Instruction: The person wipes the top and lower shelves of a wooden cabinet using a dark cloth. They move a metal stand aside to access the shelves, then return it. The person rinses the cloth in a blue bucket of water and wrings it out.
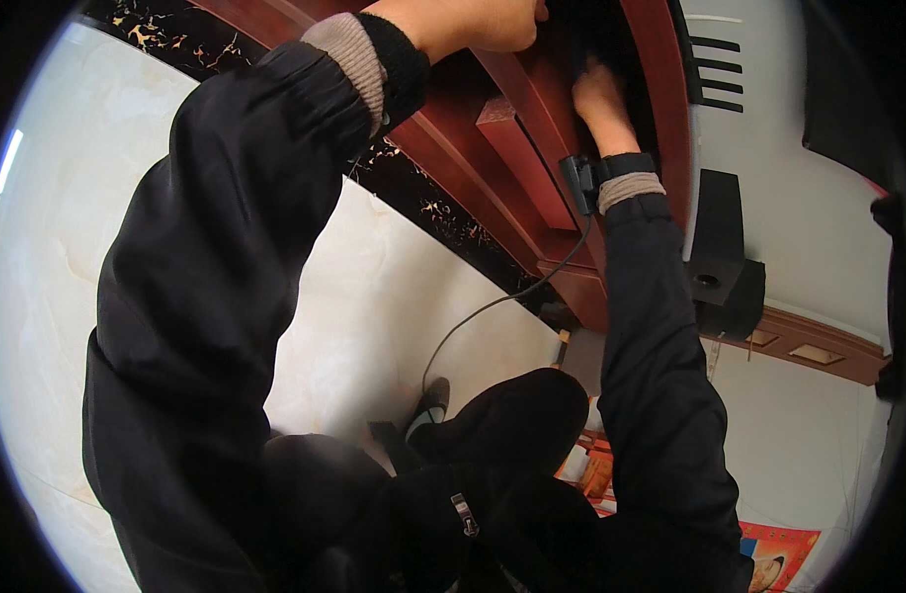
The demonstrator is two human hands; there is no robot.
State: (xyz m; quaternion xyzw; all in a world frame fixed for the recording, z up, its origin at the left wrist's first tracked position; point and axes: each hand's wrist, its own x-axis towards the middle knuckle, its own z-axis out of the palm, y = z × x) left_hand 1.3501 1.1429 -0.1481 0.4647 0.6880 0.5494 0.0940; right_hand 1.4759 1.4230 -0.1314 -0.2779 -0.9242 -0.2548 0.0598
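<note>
Before me is a reddish-brown wooden cabinet (531, 81) with rails and a raised panel (527, 163). My left hand (490, 22) is at the top edge of the view, by the cabinet, with its fingers curled. Whatever lies under those fingers is hidden. My right hand (600, 93) reaches into a dark opening of the cabinet. Its fingertips are lost in shadow near a dark bluish shape, and I cannot make out whether they grip it. A black device (580, 184) is strapped to my right wrist, with a thin black cable (490, 304) hanging down from it.
Black gold-veined skirting (453, 215) runs along the cabinet's foot, beside a pale glossy tiled floor (371, 259). A black speaker (720, 237) stands at the right. The cable loops down near my shoe (432, 400). A red poster (783, 552) shows at lower right.
</note>
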